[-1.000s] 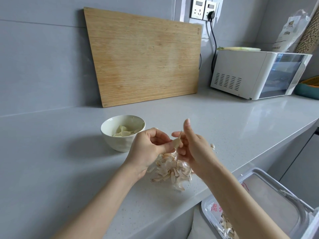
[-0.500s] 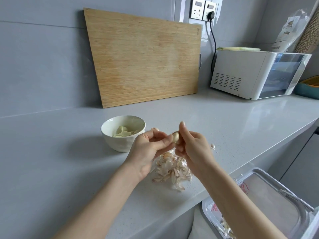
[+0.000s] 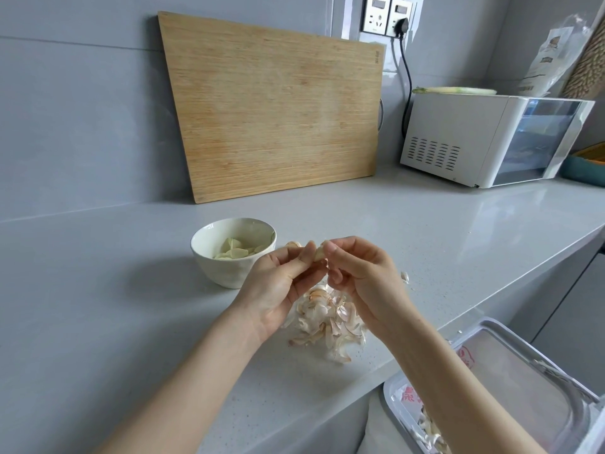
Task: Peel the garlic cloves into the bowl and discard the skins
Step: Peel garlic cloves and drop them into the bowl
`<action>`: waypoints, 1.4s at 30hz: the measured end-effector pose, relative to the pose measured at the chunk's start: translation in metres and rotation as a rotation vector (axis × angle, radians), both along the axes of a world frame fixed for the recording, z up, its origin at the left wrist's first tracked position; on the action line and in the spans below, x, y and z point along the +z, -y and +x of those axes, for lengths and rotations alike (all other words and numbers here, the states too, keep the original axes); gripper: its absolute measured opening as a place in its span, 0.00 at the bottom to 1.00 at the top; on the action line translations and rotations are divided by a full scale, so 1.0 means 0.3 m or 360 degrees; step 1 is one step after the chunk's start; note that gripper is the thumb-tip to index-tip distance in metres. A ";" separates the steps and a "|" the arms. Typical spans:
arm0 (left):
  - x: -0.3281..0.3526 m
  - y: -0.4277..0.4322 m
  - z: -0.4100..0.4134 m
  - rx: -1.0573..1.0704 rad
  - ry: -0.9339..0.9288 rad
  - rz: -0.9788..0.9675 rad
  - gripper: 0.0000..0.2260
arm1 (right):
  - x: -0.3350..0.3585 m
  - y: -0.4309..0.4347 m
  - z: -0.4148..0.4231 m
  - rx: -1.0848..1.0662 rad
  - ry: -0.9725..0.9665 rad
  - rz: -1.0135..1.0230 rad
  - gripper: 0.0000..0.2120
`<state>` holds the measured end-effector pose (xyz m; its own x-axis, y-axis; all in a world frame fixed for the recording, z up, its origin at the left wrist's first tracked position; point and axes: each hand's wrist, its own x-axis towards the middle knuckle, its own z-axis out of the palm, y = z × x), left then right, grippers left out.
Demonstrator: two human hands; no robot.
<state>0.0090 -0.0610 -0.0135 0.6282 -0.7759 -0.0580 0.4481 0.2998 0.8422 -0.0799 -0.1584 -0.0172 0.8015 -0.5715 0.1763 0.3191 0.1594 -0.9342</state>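
A pale garlic clove (image 3: 318, 253) is pinched between the fingertips of my left hand (image 3: 281, 283) and my right hand (image 3: 360, 273), a little above the grey counter. To the left of my hands stands a white bowl (image 3: 229, 273) holding several peeled cloves (image 3: 237, 249). Under my hands lies a pile of papery garlic skins (image 3: 327, 319). One loose scrap of skin (image 3: 405, 276) lies to the right of my right hand. Another clove or skin piece (image 3: 293, 244) peeks out behind my left fingers.
A wooden cutting board (image 3: 271, 106) leans on the wall behind the bowl. A white microwave (image 3: 484, 139) stands at the back right, its cable going up to a wall socket (image 3: 391, 14). Below the counter edge at the right a lined bin (image 3: 510, 388) holds some skins.
My right index finger, raised a second ago, has come down onto the clove. Both hands have closed together on it and sit slightly higher, nearer the bowl.
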 end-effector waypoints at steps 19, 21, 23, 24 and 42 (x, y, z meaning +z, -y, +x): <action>0.017 -0.040 0.098 0.1086 0.1467 0.0534 0.03 | 0.035 0.083 -0.057 -0.0468 -0.0704 -0.0484 0.04; 0.017 -0.057 0.123 0.1290 0.1751 0.0644 0.03 | 0.053 0.099 -0.066 -0.0478 -0.0672 -0.0487 0.03; 0.010 -0.071 0.151 0.1423 0.1945 0.0740 0.04 | 0.060 0.126 -0.073 -0.0566 -0.0761 -0.0641 0.06; 0.004 -0.075 0.164 0.1462 0.1991 0.0795 0.03 | 0.057 0.142 -0.077 -0.0620 -0.0869 -0.0804 0.07; -0.020 -0.048 0.141 0.1441 0.2378 0.0679 0.03 | -0.051 0.165 -0.083 -0.0372 -0.1255 -0.1344 0.13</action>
<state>0.0514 -0.0466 -0.0195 0.5079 -0.2815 0.8141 -0.8481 -0.3287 0.4155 -0.1048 -0.2080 -0.0326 0.7496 -0.6580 0.0718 -0.4542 -0.5902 -0.6673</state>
